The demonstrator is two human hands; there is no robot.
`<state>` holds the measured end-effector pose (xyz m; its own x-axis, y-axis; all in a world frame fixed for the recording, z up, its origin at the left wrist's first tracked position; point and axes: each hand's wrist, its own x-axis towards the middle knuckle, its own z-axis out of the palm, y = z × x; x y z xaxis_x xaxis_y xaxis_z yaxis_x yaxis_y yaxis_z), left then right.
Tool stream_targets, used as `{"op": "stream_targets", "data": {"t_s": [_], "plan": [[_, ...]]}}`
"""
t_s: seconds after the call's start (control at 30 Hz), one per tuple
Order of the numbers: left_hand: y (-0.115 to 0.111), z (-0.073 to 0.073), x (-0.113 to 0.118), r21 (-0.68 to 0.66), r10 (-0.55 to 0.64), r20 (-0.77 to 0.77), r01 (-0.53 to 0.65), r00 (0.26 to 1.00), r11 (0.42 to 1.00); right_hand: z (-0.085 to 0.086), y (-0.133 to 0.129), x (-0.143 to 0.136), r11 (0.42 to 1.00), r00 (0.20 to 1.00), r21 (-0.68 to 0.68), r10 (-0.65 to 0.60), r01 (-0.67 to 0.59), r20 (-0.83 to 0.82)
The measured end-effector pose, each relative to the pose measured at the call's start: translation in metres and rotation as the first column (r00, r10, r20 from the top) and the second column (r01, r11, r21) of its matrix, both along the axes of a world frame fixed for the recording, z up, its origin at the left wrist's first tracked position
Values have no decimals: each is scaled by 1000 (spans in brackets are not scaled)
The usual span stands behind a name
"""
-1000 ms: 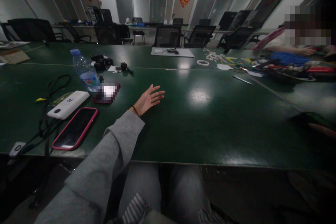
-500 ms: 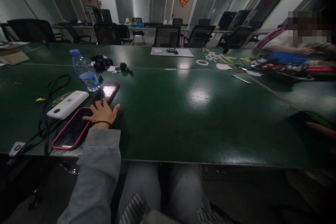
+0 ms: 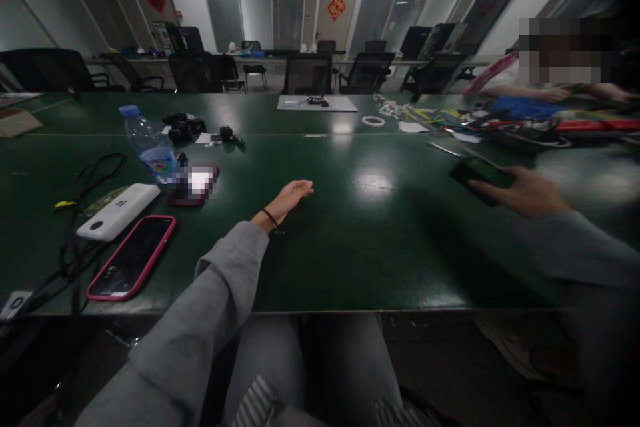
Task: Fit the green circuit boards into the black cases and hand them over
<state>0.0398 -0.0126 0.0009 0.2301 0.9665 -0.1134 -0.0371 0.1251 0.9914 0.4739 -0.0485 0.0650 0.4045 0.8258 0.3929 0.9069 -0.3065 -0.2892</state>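
Note:
My left hand (image 3: 290, 197), with a thin black band at the wrist, hovers over the middle of the green table (image 3: 340, 253). Its fingers are stretched out and hold nothing. On the right side, my right hand (image 3: 537, 192) grips a dark, flat, roughly rectangular object (image 3: 480, 179), blurred so that its kind is unclear. To the left of my left hand lie a pink-cased phone (image 3: 133, 259), a white power bank (image 3: 119, 212) marked 10, and a second phone (image 3: 193, 187) in a dark red case with a bright screen.
A part-full water bottle (image 3: 150, 147) stands behind the phones. Black cords (image 3: 75, 240) run at the left. Farther back are small black devices (image 3: 183, 127), a white board (image 3: 317, 104), a tape roll (image 3: 373, 121), a pen (image 3: 445, 150) and tangled cables (image 3: 425, 115). A person (image 3: 505, 83) sits at far right.
My left hand has lifted away from the phones and moved right, over the middle of the table. From the right edge, my right hand has come further into view with the dark flat object.

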Motion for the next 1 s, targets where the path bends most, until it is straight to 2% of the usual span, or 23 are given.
{"op": "stream_targets", "data": {"t_s": [0.07, 0.2, 0.33, 0.43, 0.57, 0.63, 0.7, 0.83, 1.0], "plan": [[5, -6, 13, -24, 2, 154, 2, 988, 1000, -2, 21, -31, 996, 996, -48, 79, -81, -50], [4, -9, 23, -105, -18, 372, 61, 928, 993, -16, 37, -143, 930, 918, 85, 368, -358, -150], [3, -9, 24, -116, 25, 461, 32, 887, 993, -50, 36, -245, 815, 800, 207, 575, -541, -171], [11, -15, 19, -141, 164, 512, -106, 843, 984, -75, 35, -291, 746, 739, 252, 659, -616, -143], [26, -21, 7, -181, 330, 536, -276, 777, 944, -89, 34, -314, 616, 605, 329, 782, -716, -146], [30, -21, 3, -180, 360, 526, -313, 770, 932, -92, 36, -314, 584, 541, 379, 810, -717, -225], [31, -19, 0, -169, 352, 507, -310, 787, 936, -94, 39, -311, 597, 488, 418, 802, -684, -345], [29, -12, -4, -139, 296, 479, -261, 826, 955, -101, 48, -304, 667, 396, 434, 726, -605, -563], [30, -9, -12, -137, 258, 456, -219, 852, 966, -104, 53, -304, 681, 168, 433, 629, -591, -759]]}}
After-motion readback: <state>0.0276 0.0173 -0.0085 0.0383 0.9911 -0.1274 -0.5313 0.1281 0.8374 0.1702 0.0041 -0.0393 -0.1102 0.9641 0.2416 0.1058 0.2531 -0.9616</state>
